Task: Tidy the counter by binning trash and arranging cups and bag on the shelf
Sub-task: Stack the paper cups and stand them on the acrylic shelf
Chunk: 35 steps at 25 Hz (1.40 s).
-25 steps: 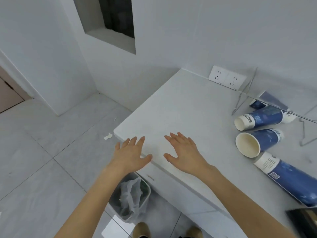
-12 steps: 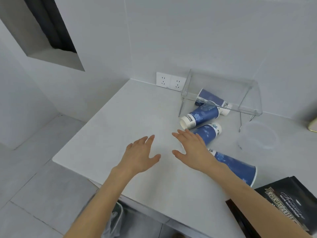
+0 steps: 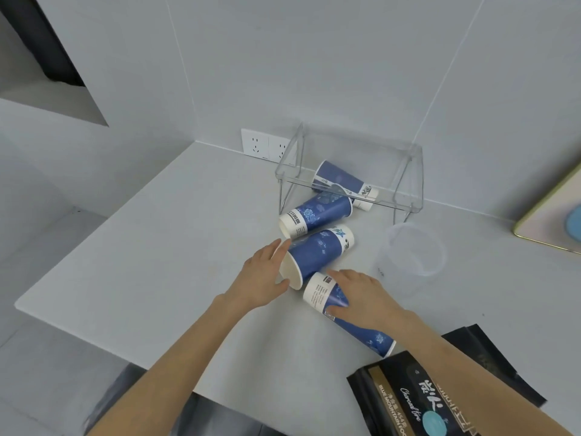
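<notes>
Four blue paper cups on the white counter (image 3: 163, 247), all lying on their sides. One clear plastic cup (image 3: 412, 253), one clear shelf (image 3: 352, 171), one black bag (image 3: 418, 401).

The farthest cup (image 3: 342, 180) lies under the shelf, long axis slanting from far-left to near-right, white end to the right. The second cup (image 3: 314, 215) lies half out from under the shelf's front edge, white rim pointing left toward you, base tucked back to the right. The third cup (image 3: 317, 253) sits just nearer, open mouth facing left and toward you, base pointing far-right; it touches or nearly touches the second cup. The nearest cup (image 3: 349, 316) runs from upper left to lower right, white band at the upper-left end, other end almost at the bag.

Your left hand (image 3: 264, 278) is spread, fingers apart, palm at the mouth of the third cup, thumb below the rim and fingertips above it (contact with the rim looks likely, can't tell how firm). Your right hand (image 3: 364, 297) lies over the nearest cup, fingers on top and thumb against its side, closing on it but not wrapped fully.

The clear plastic cup stands upright to the right of the cups, just in front of the shelf's right leg. The bag lies flat at the near-right edge, partly under your right forearm. A double wall socket (image 3: 264, 145) sits behind the shelf's left end. A flat gold-edged item (image 3: 553, 212) is at the far right.
</notes>
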Motion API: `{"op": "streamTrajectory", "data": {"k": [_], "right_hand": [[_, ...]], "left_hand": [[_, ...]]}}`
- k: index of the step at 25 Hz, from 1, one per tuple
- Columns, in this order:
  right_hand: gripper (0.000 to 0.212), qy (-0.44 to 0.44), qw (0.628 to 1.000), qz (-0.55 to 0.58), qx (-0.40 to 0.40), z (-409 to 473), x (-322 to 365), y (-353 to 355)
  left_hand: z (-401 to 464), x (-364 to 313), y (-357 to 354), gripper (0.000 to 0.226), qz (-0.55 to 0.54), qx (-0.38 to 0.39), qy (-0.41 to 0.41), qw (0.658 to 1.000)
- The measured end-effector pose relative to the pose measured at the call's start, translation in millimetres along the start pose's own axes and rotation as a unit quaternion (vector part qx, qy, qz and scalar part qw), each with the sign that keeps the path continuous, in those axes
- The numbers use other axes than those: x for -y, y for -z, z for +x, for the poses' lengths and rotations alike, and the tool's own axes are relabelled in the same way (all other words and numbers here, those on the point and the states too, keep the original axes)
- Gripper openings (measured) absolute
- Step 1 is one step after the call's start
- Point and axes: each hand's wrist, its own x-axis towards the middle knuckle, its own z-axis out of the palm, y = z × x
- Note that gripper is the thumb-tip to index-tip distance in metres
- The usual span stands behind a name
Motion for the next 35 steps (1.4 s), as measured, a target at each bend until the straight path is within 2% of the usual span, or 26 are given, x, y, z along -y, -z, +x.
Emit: {"op": "streamTrajectory", "data": {"k": [4, 10, 18, 23, 29, 35], "right_hand": [[0.070, -0.010, 0.999, -0.021, 0.026, 1.8, -9.4, -6.0], [0.069, -0.013, 0.999, -0.027, 0.015, 2.2, -5.6, -7.6], [0.071, -0.007, 1.000, -0.004, -0.014, -4.3, 15.6, 21.1], [0.071, 0.003, 0.997, -0.034, -0.070, -6.6, 31.6, 72.6], [0.068, 0.069, 0.979, -0.144, -0.126, 3.8, 59.5, 127.0], [0.064, 0.144, 0.937, -0.300, -0.107, 26.9, 96.9, 145.6]], "left_hand": [[18.6, -0.3, -10.4, 0.061, -0.008, 0.000, 0.008, 1.000], [18.8, 5.8, -0.4, 0.036, -0.065, -0.088, 0.008, 0.994], [-2.7, 25.7, 54.2, 0.027, -0.038, -0.146, -0.015, 0.988], [-4.9, 36.7, 88.3, 0.027, -0.128, -0.133, 0.010, 0.983], [-2.2, 53.6, 98.2, 0.026, -0.197, -0.118, 0.038, 0.973], [0.2, 58.0, 95.6, 0.027, -0.249, -0.117, 0.036, 0.961]]}}
